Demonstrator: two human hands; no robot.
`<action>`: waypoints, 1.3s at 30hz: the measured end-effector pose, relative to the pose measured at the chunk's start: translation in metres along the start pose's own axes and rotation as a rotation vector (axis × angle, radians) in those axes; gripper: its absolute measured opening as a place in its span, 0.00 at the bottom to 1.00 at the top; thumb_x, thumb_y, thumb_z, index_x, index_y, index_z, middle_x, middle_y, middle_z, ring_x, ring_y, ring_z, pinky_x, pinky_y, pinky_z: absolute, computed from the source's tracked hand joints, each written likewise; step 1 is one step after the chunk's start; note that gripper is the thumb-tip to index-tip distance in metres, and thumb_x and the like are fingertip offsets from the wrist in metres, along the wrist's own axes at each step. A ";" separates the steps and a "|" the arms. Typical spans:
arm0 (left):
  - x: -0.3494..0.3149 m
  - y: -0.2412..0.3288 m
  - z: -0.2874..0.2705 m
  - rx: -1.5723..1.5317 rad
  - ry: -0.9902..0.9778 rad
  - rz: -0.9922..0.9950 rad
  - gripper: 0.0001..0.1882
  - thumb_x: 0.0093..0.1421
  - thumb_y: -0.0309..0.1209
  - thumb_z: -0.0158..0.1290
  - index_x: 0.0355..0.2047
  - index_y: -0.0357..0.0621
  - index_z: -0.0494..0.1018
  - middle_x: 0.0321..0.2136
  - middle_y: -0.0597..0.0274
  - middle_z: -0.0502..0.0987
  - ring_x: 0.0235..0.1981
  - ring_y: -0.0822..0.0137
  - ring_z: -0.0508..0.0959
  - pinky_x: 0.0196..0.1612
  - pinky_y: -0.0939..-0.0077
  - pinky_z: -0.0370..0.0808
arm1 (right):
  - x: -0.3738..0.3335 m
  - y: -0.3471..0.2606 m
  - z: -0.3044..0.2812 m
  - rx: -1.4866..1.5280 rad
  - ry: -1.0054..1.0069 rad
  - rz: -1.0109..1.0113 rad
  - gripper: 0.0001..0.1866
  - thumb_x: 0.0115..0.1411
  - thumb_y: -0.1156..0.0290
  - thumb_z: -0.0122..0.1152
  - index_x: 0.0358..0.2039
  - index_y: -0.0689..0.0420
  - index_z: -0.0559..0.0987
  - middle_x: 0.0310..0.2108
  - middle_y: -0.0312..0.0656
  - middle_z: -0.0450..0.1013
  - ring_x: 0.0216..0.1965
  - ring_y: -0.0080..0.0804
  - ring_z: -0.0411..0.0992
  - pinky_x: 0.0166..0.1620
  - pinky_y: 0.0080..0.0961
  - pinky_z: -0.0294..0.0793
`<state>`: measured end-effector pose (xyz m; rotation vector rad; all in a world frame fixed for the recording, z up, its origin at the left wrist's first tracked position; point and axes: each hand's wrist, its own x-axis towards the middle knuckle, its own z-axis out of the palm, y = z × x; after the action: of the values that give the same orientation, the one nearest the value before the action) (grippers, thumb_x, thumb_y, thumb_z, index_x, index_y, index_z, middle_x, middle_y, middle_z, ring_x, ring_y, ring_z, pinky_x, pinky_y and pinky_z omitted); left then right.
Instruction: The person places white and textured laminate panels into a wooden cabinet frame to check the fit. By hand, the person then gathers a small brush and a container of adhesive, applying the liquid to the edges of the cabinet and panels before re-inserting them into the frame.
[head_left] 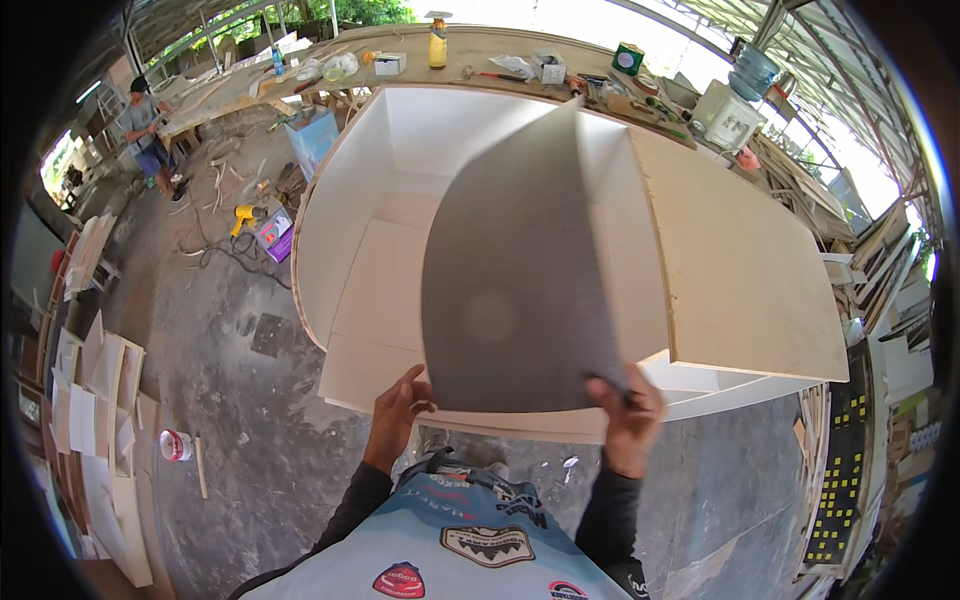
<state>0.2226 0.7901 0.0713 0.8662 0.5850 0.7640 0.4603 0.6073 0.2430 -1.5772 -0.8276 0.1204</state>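
Observation:
A large dark grey sheet (515,290), thin like laminate and with a curved left side, is tilted up in front of me. My right hand (628,415) grips its lower right corner, with the thumb on the near face. Beside the lower left corner is my left hand (398,412), its fingers apart and slightly bent; the fingertips are at the sheet's edge, and whether they touch it is unclear. Behind the sheet stands a big white-lined cabinet box (345,215) with a curved left end. The sheet hides part of its inside.
A plain wood panel (745,250) covers the cabinet's right part. Beyond runs a long workbench (490,62) with tools and a yellow bottle (438,42). On the left floor are a yellow heat gun (246,216), its cord and a bucket (176,446). Another person (146,130) stands far left.

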 end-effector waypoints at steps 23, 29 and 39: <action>0.073 0.032 -0.128 0.834 0.957 0.161 0.22 0.51 0.37 0.66 0.41 0.35 0.73 0.38 0.56 0.76 0.39 0.60 0.75 0.45 0.66 0.73 | 0.016 0.074 -0.196 -0.913 1.354 -0.138 0.18 0.66 0.59 0.58 0.42 0.63 0.81 0.32 0.41 0.75 0.34 0.31 0.73 0.38 0.28 0.74; 0.066 0.056 -0.116 0.815 0.868 0.124 0.22 0.52 0.39 0.66 0.35 0.32 0.74 0.29 0.58 0.77 0.29 0.65 0.76 0.34 0.69 0.74 | -0.075 0.108 -0.009 -0.640 0.736 -0.176 0.11 0.62 0.67 0.57 0.38 0.62 0.76 0.37 0.45 0.72 0.38 0.41 0.70 0.40 0.36 0.72; 0.063 0.084 -0.094 1.177 0.702 0.149 0.21 0.58 0.44 0.63 0.25 0.34 0.76 0.19 0.65 0.76 0.19 0.72 0.69 0.25 0.72 0.67 | -0.066 0.131 0.026 -0.972 0.311 0.142 0.22 0.50 0.69 0.65 0.47 0.60 0.77 0.46 0.44 0.74 0.50 0.45 0.66 0.55 0.43 0.62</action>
<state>0.1632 0.9168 0.0829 1.7342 1.6967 0.8354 0.4547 0.5977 0.0941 -2.4785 -0.5340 -0.4887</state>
